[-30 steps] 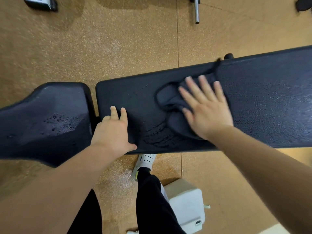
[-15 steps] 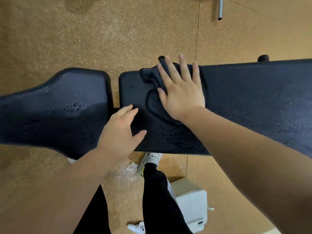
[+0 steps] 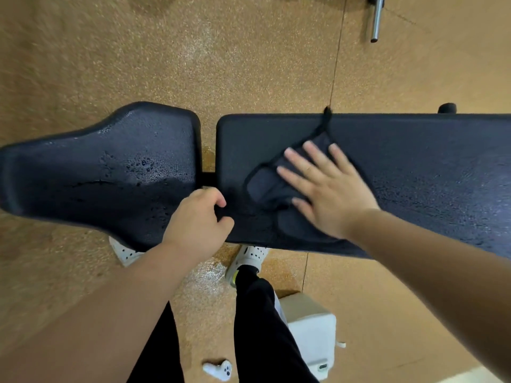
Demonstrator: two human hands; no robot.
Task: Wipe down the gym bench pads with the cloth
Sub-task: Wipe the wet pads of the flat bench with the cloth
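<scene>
A black gym bench lies across the view in two parts. The long back pad (image 3: 414,167) runs to the right and the shorter seat pad (image 3: 91,172), beaded with water drops, sits at the left. A dark cloth (image 3: 265,183) lies crumpled on the left part of the long pad. My right hand (image 3: 326,189) presses flat on the cloth with its fingers spread. At the near left corner of the long pad, beside the gap between the pads, my left hand (image 3: 199,225) has its fingers curled over the pad's end.
The floor is brown speckled rubber (image 3: 193,51). A chrome bar (image 3: 376,20) lies at the top right. Below the bench are my legs in black trousers, white shoes (image 3: 249,255), a white box (image 3: 309,327) and a small white controller (image 3: 219,370).
My right hand has drawn the cloth from the pad's far edge toward the near side and a little right. My left hand has curled its fingers at the pad's corner.
</scene>
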